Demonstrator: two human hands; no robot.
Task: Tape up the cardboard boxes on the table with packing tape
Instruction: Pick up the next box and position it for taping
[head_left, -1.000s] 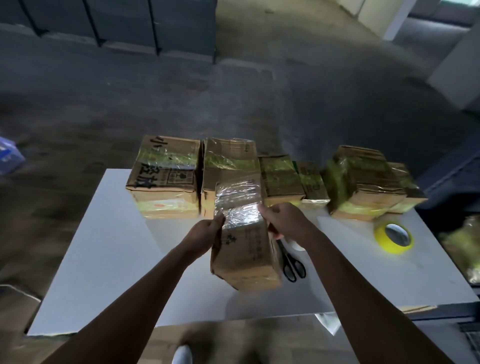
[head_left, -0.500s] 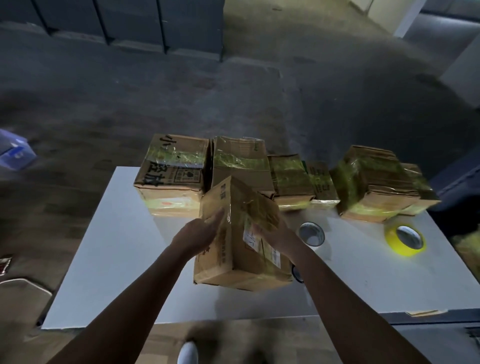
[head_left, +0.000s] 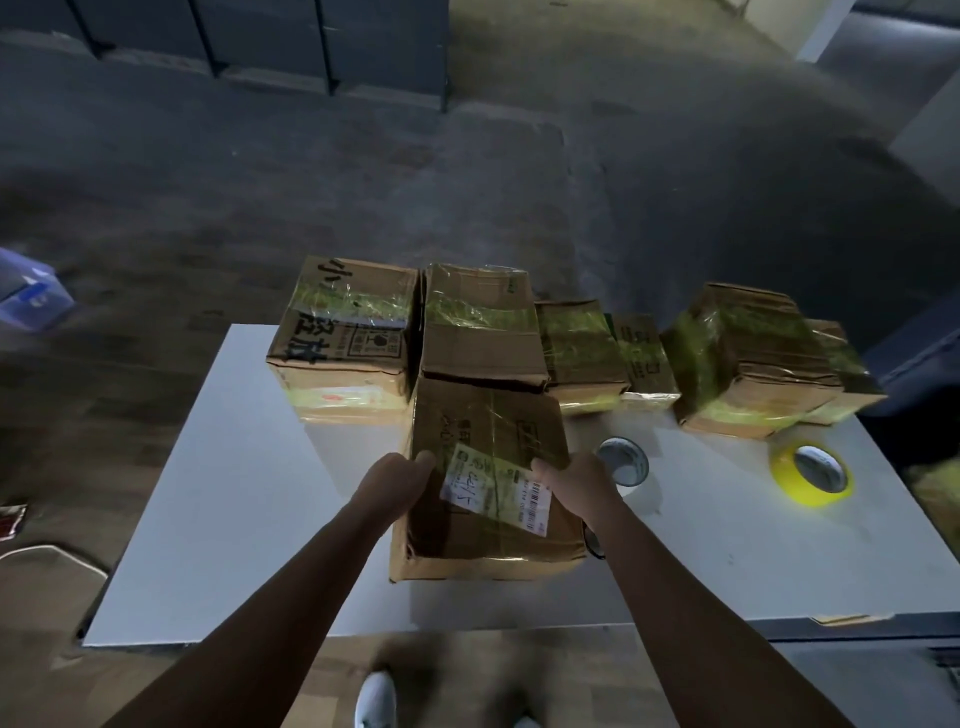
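A cardboard box (head_left: 483, 431) with a white shipping label lies flat on the white table (head_left: 228, 493), label side up. My left hand (head_left: 395, 480) grips its left edge and my right hand (head_left: 576, 480) grips its right edge, thumbs on top. A yellow roll of packing tape (head_left: 810, 474) lies at the right of the table. A clear tape roll (head_left: 623, 460) sits just right of my right hand. Along the far edge stands a row of several taped boxes (head_left: 480, 322).
Black scissors (head_left: 595, 540) peek out from under the right side of the held box. The table's near edge runs just below the box. Beyond the table is dark floor, with a blue container (head_left: 31, 296) at the far left.
The box was held tilted on end with a taped face up; both hands turned it over and laid it flat with the label side up. The camera shifted slightly.
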